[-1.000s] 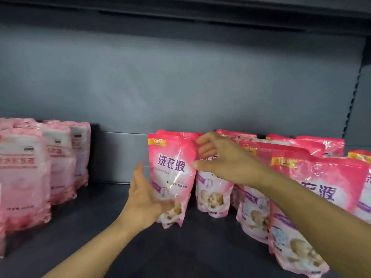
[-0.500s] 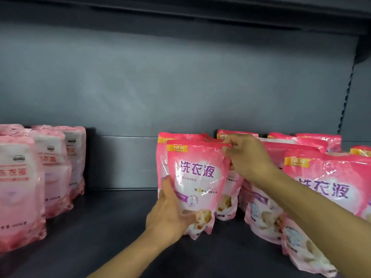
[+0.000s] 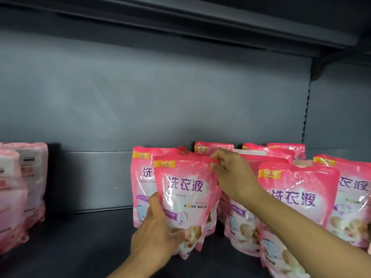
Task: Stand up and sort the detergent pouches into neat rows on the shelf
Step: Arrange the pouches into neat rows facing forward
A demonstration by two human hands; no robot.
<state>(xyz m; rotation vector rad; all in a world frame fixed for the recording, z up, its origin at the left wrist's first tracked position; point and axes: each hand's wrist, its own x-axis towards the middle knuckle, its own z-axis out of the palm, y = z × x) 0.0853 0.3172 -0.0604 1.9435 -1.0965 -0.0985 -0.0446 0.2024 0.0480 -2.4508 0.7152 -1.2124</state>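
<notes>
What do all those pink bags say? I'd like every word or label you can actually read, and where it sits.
"NEW": yellow corner tag on the held pouch, gripped by the left hand and right hand.
"洗衣液": large purple characters on the held pouch's front.
"NEW" and "洗衣液": also on the front right pouch.
Small print on these pouches: too small to read.
Left pouches: too blurred to read.

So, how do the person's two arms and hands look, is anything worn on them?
Both forearms are bare as far as the frame shows: no sleeve, glove, watch, ring or bracelet is visible on the left hand or the right hand. The fingernails look short and unpainted. The upper arms are out of view.
</notes>
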